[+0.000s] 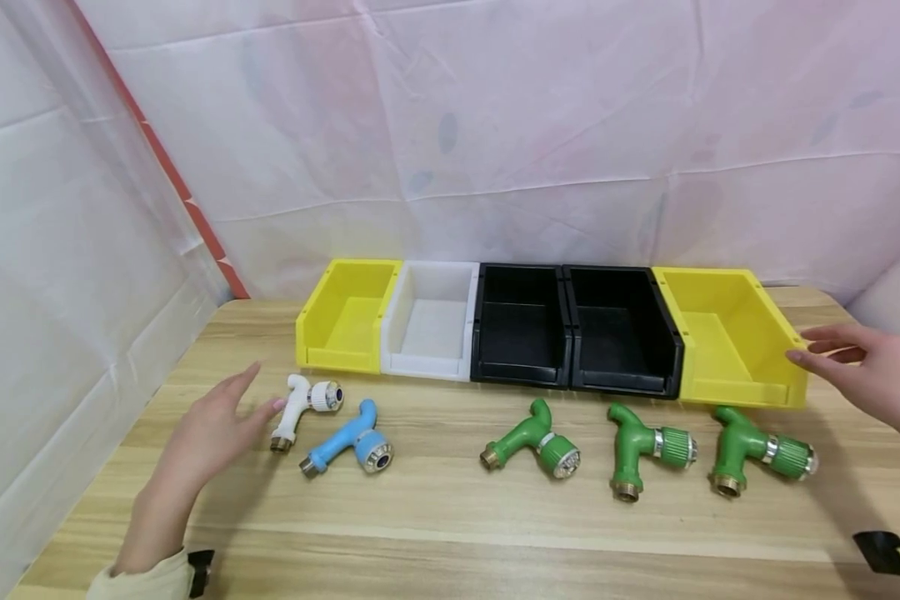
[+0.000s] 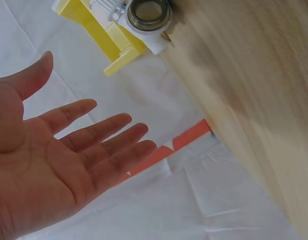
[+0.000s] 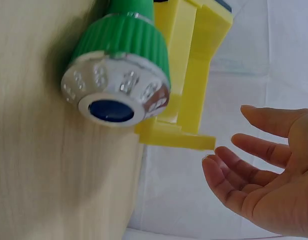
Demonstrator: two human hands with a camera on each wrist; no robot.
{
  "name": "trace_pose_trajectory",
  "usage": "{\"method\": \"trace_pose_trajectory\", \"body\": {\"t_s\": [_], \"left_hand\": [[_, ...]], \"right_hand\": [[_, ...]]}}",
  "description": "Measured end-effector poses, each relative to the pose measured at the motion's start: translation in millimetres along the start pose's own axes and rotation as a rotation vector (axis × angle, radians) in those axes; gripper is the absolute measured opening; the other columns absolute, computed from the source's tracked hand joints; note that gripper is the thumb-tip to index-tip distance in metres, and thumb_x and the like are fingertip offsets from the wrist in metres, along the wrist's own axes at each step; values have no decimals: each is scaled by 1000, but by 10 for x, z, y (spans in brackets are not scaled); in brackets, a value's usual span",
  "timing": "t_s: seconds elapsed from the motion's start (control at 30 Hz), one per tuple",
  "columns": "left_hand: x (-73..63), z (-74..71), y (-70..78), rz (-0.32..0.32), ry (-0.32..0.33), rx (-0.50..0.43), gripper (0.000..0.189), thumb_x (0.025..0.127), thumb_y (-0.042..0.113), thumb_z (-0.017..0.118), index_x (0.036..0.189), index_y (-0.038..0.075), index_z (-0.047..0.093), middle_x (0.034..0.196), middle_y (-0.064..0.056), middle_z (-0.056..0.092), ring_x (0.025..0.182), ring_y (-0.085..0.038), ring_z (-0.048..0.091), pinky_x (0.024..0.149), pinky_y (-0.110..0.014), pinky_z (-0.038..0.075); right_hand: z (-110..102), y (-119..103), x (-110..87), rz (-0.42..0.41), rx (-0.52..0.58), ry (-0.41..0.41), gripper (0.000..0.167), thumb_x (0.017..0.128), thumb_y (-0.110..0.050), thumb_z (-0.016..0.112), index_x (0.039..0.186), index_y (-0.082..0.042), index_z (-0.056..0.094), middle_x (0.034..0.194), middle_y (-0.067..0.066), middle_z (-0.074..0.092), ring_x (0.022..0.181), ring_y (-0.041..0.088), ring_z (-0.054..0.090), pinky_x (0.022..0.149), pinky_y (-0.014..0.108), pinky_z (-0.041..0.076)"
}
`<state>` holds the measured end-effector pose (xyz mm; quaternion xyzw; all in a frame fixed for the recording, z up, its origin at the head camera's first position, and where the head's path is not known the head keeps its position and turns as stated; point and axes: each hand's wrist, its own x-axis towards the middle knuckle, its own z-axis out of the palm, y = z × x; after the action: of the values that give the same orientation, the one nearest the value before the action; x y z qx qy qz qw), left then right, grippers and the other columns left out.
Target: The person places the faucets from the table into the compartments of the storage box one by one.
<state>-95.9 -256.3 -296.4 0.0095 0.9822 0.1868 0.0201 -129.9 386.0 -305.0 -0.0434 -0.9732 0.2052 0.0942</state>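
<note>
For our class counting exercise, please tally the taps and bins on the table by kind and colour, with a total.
White tap: 1
Blue tap: 1
Green taps: 3
Yellow bins: 2
White bin: 1
Black bins: 2
Total: 10

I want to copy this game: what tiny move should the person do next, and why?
Probably ease the left grip slightly toward the white, curved-spout, metal-threaded tap. That grip looks empty, its fingers spread, and this tap is the nearest one to it, lying on the wood-grained tabletop.
</note>
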Motion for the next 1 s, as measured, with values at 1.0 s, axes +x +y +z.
{"method": "trace_pose_trajectory", "body": {"t_s": [1.0], "left_hand": [[136, -31, -187, -129, -151, -240, 57, 86, 34, 63, 120, -9, 50, 100, -23, 60, 76, -24, 60, 64, -37, 51]], "right_hand": [[254, 643, 345, 129, 362, -61, 20, 91, -19, 56, 101, -1, 56, 72, 5, 57, 53, 8, 57, 48, 28, 53]]}}
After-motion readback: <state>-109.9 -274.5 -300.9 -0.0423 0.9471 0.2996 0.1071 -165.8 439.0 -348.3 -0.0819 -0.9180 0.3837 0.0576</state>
